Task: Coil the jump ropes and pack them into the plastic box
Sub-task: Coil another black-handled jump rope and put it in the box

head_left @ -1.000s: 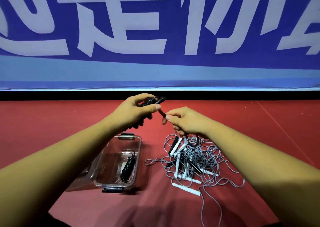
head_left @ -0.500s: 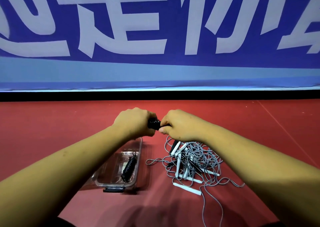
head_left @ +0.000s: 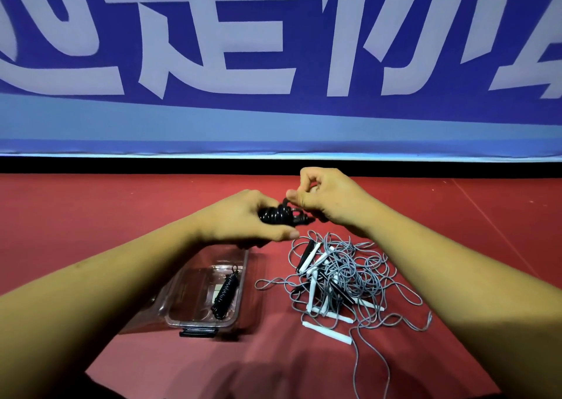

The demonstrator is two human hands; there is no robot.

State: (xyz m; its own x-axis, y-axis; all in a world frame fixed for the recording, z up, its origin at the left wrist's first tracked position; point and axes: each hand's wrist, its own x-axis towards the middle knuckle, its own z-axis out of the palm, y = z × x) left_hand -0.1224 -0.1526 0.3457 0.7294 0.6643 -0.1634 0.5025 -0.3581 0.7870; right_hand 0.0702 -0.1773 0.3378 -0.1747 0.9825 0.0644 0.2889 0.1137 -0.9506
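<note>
Left hand [head_left: 243,216] grips black coiled rope [head_left: 276,216]. Right hand [head_left: 328,198] pinches its loose end. Plastic box [head_left: 240,295] below.

Left hand [head_left: 240,216], right hand [head_left: 331,198], both clenched

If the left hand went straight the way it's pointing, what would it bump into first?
Most likely the right hand. The left hand, gripping the coiled black rope, points toward it, and the two look close, though depth is unclear.
</note>
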